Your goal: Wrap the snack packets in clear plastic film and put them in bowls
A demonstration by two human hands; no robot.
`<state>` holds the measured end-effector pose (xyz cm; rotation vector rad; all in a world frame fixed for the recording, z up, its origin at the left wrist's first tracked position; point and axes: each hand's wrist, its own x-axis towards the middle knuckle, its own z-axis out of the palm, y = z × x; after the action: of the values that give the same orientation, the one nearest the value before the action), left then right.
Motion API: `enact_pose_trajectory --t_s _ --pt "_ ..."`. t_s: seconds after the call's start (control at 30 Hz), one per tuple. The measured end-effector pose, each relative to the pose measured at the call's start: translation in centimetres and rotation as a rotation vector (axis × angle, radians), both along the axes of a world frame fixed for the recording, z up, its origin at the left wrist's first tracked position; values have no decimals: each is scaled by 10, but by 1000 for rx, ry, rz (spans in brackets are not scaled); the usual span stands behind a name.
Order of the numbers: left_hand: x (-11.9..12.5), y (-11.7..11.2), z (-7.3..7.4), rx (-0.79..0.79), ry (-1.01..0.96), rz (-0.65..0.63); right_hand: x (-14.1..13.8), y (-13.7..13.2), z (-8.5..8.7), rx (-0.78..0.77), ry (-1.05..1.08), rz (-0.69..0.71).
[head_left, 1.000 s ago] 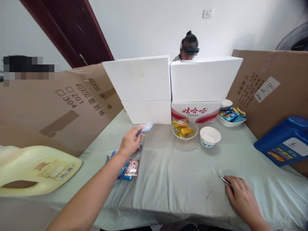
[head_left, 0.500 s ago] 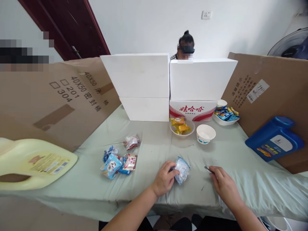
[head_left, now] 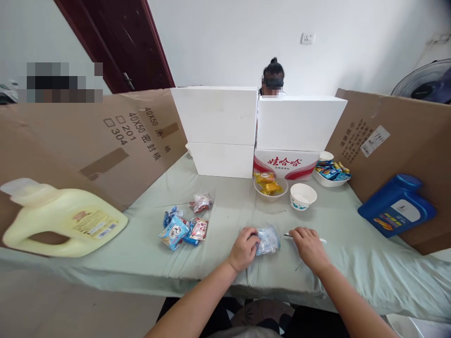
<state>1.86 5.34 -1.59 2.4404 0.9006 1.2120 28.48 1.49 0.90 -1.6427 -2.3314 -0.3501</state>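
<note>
My left hand [head_left: 244, 249] is closed on the left edge of a crinkled clear plastic packet [head_left: 268, 240], white and blue, lying on the cloth. My right hand [head_left: 310, 248] grips a slim tool [head_left: 288, 234]; its metal tip points left toward the packet, a short gap away, and a pale end shows past the fingers on the right. The tool's middle is hidden in the hand. Left of my hands lie several snack packets, among them a light blue one [head_left: 174, 232], a red and white one [head_left: 199, 228] and a reddish clear one [head_left: 201, 202].
Ahead stand a clear bowl [head_left: 270, 195] with yellow packets, a white paper bowl [head_left: 303, 197] and a dish [head_left: 331, 181] of blue packets. White boxes [head_left: 225, 159] rise behind; cardboard panels flank the table, with a yellow jug [head_left: 66, 225] left and a blue bottle [head_left: 396, 206] right. Another person sits beyond.
My right hand with the slim tool has moved left, closer to the packet. The packet now lies more sideways in my left hand. The view has turned slightly left and up.
</note>
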Motion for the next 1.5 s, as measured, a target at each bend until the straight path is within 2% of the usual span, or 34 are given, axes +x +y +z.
enact_pose_trajectory --t_s 0.13,0.23,0.33,0.6,0.83,0.97,1.13,1.37,1.5 --pt "1 1 2 -11 -7 -29 34 -20 -18 56 14 -197" --pt "1 2 3 -24 17 -35 38 -31 -31 99 47 -281" --pt "1 4 2 -43 53 -38 35 -31 -37 116 78 -301" --pt "0 6 -3 -56 -49 -75 37 -28 -37 109 107 -295" --pt "-4 -1 7 -114 -97 -122 37 -27 -36 117 116 -287" --pt "-5 -3 9 -159 -135 -90 37 -27 -35 129 127 -277" --pt "-6 -2 9 -261 -213 5 36 -30 -34 127 165 -270" --pt "-7 -1 8 -443 -377 53 39 -30 -36 123 241 -269" --pt "-8 -2 2 -619 -516 121 32 -34 -25 134 301 -312"
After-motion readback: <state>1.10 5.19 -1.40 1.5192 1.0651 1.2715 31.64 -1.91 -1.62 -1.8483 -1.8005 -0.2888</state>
